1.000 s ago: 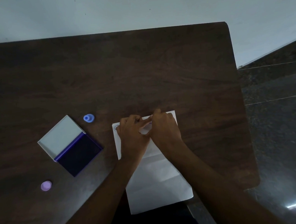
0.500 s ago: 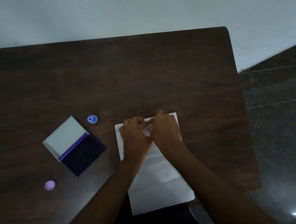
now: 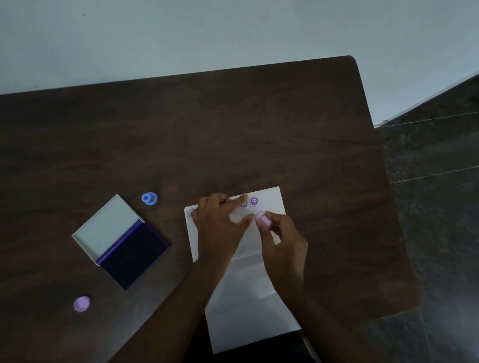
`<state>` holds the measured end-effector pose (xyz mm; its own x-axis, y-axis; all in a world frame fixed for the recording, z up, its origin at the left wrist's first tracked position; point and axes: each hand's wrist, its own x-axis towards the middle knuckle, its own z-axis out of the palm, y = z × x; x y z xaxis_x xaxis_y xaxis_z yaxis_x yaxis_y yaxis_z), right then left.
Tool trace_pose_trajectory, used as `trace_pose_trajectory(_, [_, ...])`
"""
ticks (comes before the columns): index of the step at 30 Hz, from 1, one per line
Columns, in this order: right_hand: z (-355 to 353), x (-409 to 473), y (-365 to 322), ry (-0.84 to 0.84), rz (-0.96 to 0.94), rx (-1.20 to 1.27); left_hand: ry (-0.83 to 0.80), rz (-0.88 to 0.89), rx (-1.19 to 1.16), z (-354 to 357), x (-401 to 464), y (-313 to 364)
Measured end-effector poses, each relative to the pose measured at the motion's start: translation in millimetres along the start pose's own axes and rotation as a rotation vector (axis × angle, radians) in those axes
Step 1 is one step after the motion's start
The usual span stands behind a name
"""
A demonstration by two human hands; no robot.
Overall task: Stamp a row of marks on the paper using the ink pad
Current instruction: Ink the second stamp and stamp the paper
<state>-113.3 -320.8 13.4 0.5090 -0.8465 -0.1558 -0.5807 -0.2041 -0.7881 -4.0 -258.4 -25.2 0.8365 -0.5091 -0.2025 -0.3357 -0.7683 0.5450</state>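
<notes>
Head view, looking down on a dark wooden desk [image 3: 257, 129]. No brand, label or readable writing anywhere; only stamped marks on the white paper [image 3: 248, 298]: a purple smiley-flower mark [image 3: 254, 201] near the far edge, clear to read, a second mark [image 3: 244, 204] just left of it half covered by a fingertip, and a faint round mark [image 3: 190, 213] at the far left corner, partly hidden by the knuckles.

Left hand [image 3: 217, 227] flat on the paper's upper part, fingers mostly straight and spread, pressing the sheet down, index fingertip touching the second mark. Grasping nothing.

Right hand [image 3: 282, 243] curled, thumb and fingers pinching a small pink stamp [image 3: 263, 218], lifted and tilted above the paper just below the clear mark. Stamping face turned away, design not visible.

Open ink pad [image 3: 133, 252] well left of the paper, dark blue pad toward the near side, pale lid [image 3: 106, 227] folded back toward the far left. Small blue stamp [image 3: 149, 199] standing just beyond the lid's far corner. Pink round cap or stamp [image 3: 81, 303] lying near the desk's front left, apart from the pad; hard to say which.

Paper's near edge hanging past the desk front, over something dark below. Both forearms cut off by the lower frame. Scene dim, fine detail on the marks blurred.
</notes>
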Motion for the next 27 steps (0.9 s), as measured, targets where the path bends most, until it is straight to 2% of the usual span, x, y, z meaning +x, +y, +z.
trace_pose_trajectory(9, [0.2, 3.1, 3.6, -0.008, 0.034, 0.065, 0.068, 0.065, -0.033, -10.0, -10.2, 6.4])
trace_pose_trajectory(12, [-3.5, 0.7, 4.8, 0.016, -0.004, 0.069, 0.077, 0.072, 0.044, -24.2, -13.2, 2.1])
trace_pose_trajectory(14, [-6.8, -2.0, 3.1, 0.026, -0.026, 0.092, 0.096, 0.011, 0.043, -36.5, -18.8, -5.2])
trace_pose_trajectory(17, [-13.2, -7.5, -2.9, 0.025, -0.050, 0.122, 0.157, -0.146, -0.106, -54.0, -34.7, -15.6])
trace_pose_trajectory(19, [-17.9, -11.6, -10.6, -0.021, -0.076, 0.155, 0.160, -0.174, -0.166, -64.7, -50.1, -21.1])
trace_pose_trajectory(22, [-20.2, -16.6, -25.6, -0.159, 0.036, 0.281, 0.043, -0.192, -0.214, -81.1, -79.0, -31.8])
trace_pose_trajectory(24, [-18.3, -18.9, -37.4, -0.260, 0.153, 0.371, -0.119, -0.262, -0.247, -86.9, -95.5, -39.3])
trace_pose_trajectory(26, [-13.7, -22.6, -49.7, -0.350, 0.149, 0.443, -0.259, -0.367, -0.285, -91.7, -104.6, -44.1])
trace_pose_trajectory(27, [-12.2, -25.3, -54.5, -0.386, 0.144, 0.491, -0.271, -0.413, -0.318, -95.1, -105.8, -43.7])
